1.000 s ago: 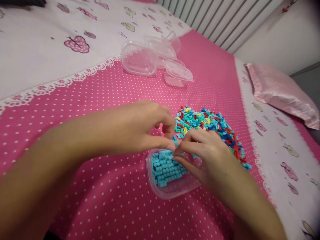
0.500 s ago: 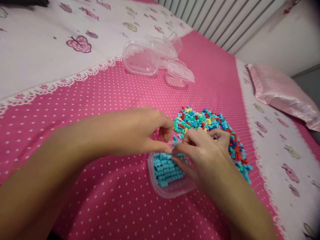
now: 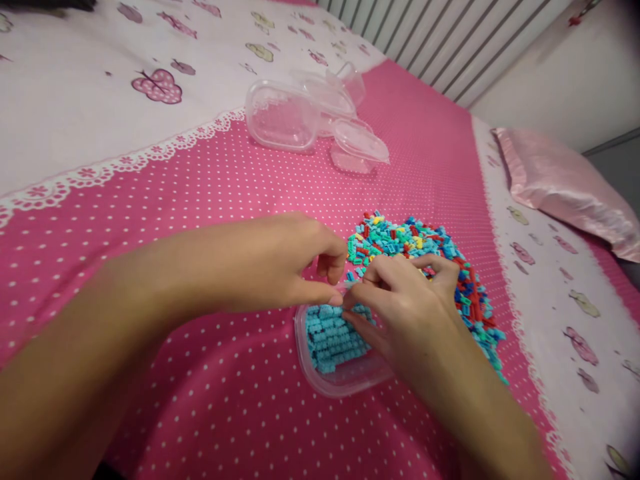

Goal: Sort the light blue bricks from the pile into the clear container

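Note:
A clear plastic container (image 3: 320,385) lies on the pink bedspread, with rows of light blue building bricks (image 3: 334,340) packed along its left side. My left hand (image 3: 305,263) reaches in over the far rim, its thumb and bent fingers closed near the bricks. Close against its thumb tip, my right hand (image 3: 400,297) pinches with thumb and forefinger above the rows. Whatever sits between the fingertips of either hand is hidden or too small to name. The right hand also covers the container's right part.
A heap of loose small bricks (image 3: 395,237) in blue, green, red and yellow spreads beyond and right of the container. Several clear containers and lids (image 3: 283,117) lie farther back. A pink satin pillow (image 3: 570,183) is at the right, and a white slatted panel (image 3: 425,40) stands behind.
Both hands stay almost where they were, fingertips together over the bricks. My right hand's fingers have shifted very slightly; the container and heap have not moved.

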Motion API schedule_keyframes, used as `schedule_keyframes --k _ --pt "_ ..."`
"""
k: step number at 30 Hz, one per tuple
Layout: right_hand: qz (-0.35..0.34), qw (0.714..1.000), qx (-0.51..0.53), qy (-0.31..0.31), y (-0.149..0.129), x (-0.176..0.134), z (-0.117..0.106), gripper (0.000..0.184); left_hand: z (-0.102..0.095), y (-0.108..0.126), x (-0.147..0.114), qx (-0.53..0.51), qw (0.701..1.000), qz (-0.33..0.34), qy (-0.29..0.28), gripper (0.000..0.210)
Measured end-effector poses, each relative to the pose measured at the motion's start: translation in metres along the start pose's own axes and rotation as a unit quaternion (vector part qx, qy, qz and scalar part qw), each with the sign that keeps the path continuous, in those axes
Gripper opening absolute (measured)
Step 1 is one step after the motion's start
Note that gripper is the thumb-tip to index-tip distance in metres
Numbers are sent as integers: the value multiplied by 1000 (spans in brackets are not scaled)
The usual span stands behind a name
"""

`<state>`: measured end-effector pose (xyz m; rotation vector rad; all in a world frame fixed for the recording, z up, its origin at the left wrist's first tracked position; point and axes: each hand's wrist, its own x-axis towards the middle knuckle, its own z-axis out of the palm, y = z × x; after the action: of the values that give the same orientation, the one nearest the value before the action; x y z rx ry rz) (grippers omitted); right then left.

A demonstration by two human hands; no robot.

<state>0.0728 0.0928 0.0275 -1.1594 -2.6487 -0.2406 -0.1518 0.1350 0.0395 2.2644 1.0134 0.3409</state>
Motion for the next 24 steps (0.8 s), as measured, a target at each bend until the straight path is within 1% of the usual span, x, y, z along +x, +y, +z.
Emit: schedule_keyframes --k 8,11,14,16,18,19,21,22,23,24 --pt "13 1000 22 -12 -1 0 0 21 0 1 1 6 1000 -10 -2 7" --pt "6 997 67 -29 4 -1 -8 16 -1 1 1 -5 1000 -10 -4 8" --pt "30 993 114 -29 12 0 -21 7 -1 1 2 -25 1000 -7 -16 14" --pt "57 990 128 -1 19 2 -30 5 0 0 3 -43 998 -9 -37 20" --pt "89 985 141 39 29 5 -35 6 1 -1 5 -68 996 -16 -63 26" --pt "109 982 145 60 36 5 -36 7 2 -2 7 -91 993 -20 -78 30" --pt "160 969 143 123 57 2 -33 8 2 -4 9 -139 986 -30 -83 37" --pt "202 956 135 162 70 -3 -30 9 2 -4 11 -140 986 -24 -91 40" --pt "256 936 120 209 83 -11 -25 13 2 -4 12 -138 986 -20 -94 42" --pt "296 918 101 244 96 -22 -19 18 2 -4 14 -135 986 -15 -93 45"
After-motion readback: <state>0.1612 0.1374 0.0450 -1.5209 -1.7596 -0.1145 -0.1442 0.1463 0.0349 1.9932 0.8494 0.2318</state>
